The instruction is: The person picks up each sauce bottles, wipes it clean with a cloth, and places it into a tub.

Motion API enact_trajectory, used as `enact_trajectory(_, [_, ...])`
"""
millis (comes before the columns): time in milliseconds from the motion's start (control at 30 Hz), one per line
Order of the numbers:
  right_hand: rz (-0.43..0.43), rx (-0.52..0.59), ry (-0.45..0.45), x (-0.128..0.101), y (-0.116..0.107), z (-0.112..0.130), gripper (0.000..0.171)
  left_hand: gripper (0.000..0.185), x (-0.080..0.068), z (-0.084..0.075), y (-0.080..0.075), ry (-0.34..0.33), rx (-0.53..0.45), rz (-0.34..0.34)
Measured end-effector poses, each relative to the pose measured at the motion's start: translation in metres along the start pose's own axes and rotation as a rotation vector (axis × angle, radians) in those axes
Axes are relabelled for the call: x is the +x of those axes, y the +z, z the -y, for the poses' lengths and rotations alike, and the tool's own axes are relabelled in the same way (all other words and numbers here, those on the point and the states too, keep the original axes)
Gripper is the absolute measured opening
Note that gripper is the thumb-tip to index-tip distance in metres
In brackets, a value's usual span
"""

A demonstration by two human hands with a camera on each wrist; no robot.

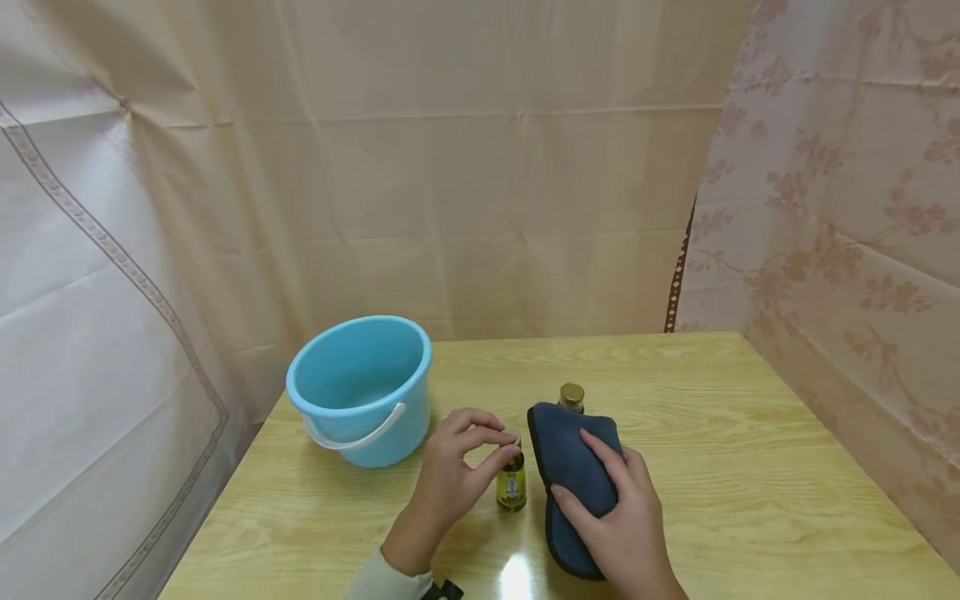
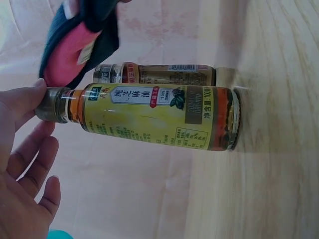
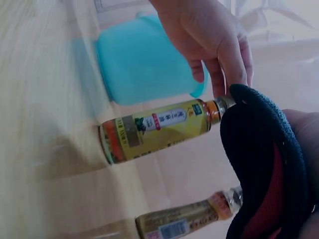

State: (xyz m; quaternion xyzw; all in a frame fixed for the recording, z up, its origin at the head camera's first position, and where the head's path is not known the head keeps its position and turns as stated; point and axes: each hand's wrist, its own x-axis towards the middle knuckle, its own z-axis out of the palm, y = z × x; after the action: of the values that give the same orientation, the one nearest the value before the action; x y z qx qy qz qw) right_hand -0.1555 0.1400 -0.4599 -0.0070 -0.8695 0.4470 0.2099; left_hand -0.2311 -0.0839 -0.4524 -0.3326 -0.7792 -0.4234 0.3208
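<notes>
A light blue bucket (image 1: 360, 387) with a white handle stands on the wooden desk (image 1: 750, 467), near the back left corner. Behind the desk hang beige curtains (image 1: 480, 167); at the right is a curtain with a pale flower pattern (image 1: 847, 208), probably thin cloth.

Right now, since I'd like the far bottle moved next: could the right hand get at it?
Probably not directly: the right hand grips the blue cloth, which stands between it and the far bottle.
</notes>
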Motion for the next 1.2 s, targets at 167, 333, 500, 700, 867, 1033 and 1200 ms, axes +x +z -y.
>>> enact_trajectory(167, [-0.004,0.014,-0.064,0.007,0.004,0.003,0.07,0.011,-0.002,0.001,0.001,-0.011,-0.01,-0.022])
enact_trajectory(333, [-0.022,0.072,-0.079,0.008,0.012,-0.005,0.071,0.011,-0.003,0.003,0.005,-0.003,-0.002,-0.048])
enact_trajectory(500, [-0.022,0.153,-0.066,0.007,0.023,-0.016,0.069,0.013,-0.003,0.006,0.006,-0.008,-0.015,-0.066])
enact_trajectory(700, [0.033,0.22,-0.05,0.003,0.03,-0.022,0.067,0.011,-0.003,0.006,0.008,-0.011,-0.031,-0.072])
enact_trajectory(867, [0.065,0.261,-0.024,0.002,0.034,-0.021,0.065,0.011,-0.004,0.007,0.006,-0.011,-0.035,-0.081])
enact_trajectory(1033, [0.07,0.241,-0.031,0.002,0.032,-0.022,0.064,0.011,-0.005,0.006,0.007,-0.014,-0.031,-0.076])
enact_trajectory(1200, [0.087,0.219,-0.03,0.003,0.032,-0.025,0.064,0.014,-0.004,0.005,0.008,-0.005,-0.015,-0.073])
